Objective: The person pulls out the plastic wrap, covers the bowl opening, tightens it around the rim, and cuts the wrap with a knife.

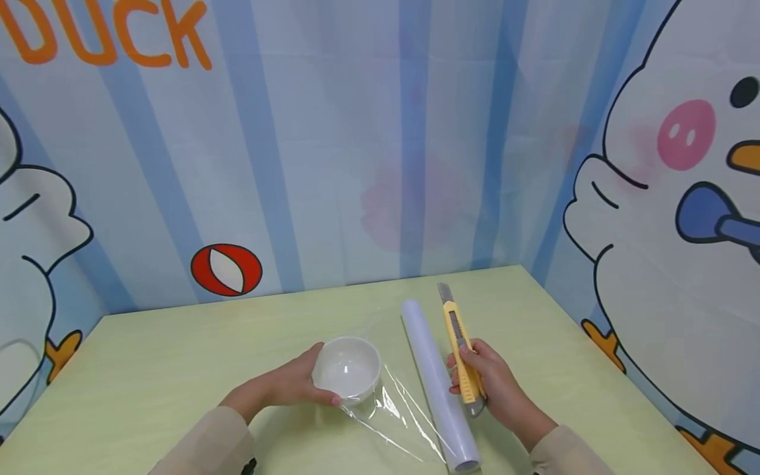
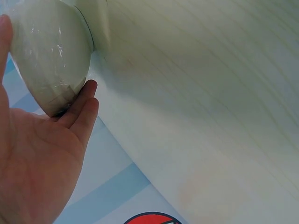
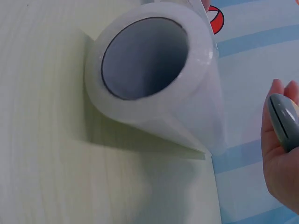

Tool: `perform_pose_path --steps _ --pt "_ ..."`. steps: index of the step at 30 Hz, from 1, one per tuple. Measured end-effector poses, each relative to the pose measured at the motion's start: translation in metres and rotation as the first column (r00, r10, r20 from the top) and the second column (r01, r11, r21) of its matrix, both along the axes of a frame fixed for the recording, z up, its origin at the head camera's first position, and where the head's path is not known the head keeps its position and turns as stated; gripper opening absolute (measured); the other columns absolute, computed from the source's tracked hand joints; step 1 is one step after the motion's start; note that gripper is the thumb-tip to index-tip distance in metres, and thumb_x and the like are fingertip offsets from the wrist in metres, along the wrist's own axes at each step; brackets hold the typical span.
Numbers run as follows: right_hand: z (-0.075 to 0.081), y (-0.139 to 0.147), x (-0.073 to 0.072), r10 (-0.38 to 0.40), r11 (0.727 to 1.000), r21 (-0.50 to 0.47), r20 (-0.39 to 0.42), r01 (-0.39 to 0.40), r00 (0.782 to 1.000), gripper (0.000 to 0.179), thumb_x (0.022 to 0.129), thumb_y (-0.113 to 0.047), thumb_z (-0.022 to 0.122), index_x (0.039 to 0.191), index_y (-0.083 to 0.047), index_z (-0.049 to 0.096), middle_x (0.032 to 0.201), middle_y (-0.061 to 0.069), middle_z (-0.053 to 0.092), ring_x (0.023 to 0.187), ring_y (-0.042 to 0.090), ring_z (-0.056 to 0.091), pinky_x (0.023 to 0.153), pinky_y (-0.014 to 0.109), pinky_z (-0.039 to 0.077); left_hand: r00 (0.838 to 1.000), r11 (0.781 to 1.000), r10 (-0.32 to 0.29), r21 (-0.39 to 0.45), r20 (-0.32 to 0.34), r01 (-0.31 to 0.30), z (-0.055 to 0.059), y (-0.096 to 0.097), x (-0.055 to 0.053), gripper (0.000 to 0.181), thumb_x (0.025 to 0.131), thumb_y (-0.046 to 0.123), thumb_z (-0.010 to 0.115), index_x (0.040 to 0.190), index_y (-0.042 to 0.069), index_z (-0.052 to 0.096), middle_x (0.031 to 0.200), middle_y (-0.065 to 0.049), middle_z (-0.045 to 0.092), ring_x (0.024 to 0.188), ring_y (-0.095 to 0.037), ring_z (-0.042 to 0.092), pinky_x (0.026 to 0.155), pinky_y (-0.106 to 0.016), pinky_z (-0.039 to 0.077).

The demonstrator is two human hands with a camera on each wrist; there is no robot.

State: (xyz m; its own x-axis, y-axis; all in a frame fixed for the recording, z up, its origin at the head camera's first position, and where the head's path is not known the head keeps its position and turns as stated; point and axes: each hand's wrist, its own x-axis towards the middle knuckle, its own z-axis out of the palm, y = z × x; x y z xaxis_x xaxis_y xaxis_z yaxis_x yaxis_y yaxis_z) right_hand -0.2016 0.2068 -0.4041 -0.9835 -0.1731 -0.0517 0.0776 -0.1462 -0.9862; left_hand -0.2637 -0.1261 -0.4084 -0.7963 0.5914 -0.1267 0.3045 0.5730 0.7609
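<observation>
My left hand grips a small white bowl at its left side, thumb toward the near edge. In the left wrist view, the fingers lie along the side of the bowl, whose surface shows wrinkled, shiny film. Clear cling film stretches from the bowl to the roll of cling film lying to its right. My right hand holds a yellow utility knife just right of the roll, blade pointing away from me. The right wrist view shows the knife's grey end and the roll's hollow core.
The pale yellow-green table ends at a striped blue curtain along the back. Another printed panel with a large white duck borders the right side.
</observation>
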Motion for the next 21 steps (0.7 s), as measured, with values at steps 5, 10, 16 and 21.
perform_pose_path --steps 5,10,16,21 --pt "-0.001 -0.002 0.000 -0.036 0.999 -0.006 -0.015 0.036 0.999 0.018 0.100 -0.022 0.036 0.089 -0.008 0.036 0.072 -0.002 0.048 0.053 0.007 0.047 0.051 0.021 0.043 1.000 0.999 0.022 -0.039 0.013 -0.022 0.002 0.000 0.000 0.093 0.069 0.041 0.078 0.135 0.003 0.027 0.125 -0.009 0.046 0.112 -0.023 0.045 0.096 -0.048 0.038" --pt "-0.002 -0.004 -0.001 -0.160 0.986 0.034 -0.007 0.161 0.987 0.024 0.098 -0.028 0.042 0.088 -0.007 0.038 0.066 -0.001 0.047 0.046 0.008 0.044 0.045 0.021 0.041 0.995 0.990 0.083 -0.121 0.047 -0.077 0.008 0.001 0.003 0.112 0.067 0.045 0.077 0.144 -0.002 0.011 0.138 -0.016 0.037 0.122 -0.031 0.040 0.101 -0.056 0.033" --pt "-0.004 -0.003 -0.001 -0.249 0.965 0.092 0.026 0.245 0.968 0.029 0.096 -0.032 0.045 0.087 -0.005 0.040 0.062 0.000 0.046 0.042 0.009 0.042 0.041 0.022 0.039 0.991 0.977 0.110 -0.192 0.083 -0.092 0.014 0.003 0.005 0.121 0.067 0.050 0.076 0.146 -0.001 -0.001 0.149 -0.021 0.021 0.133 -0.037 0.028 0.105 -0.058 0.027" --pt "-0.005 -0.004 0.000 -0.281 0.952 0.142 0.048 0.272 0.958 0.032 0.095 -0.035 0.047 0.087 -0.005 0.040 0.060 0.000 0.046 0.041 0.010 0.041 0.040 0.023 0.039 0.986 0.965 0.093 -0.257 0.138 -0.055 0.022 0.005 0.002 0.119 0.070 0.050 0.073 0.146 0.001 -0.003 0.150 -0.019 0.018 0.132 -0.035 0.028 0.104 -0.058 0.028"
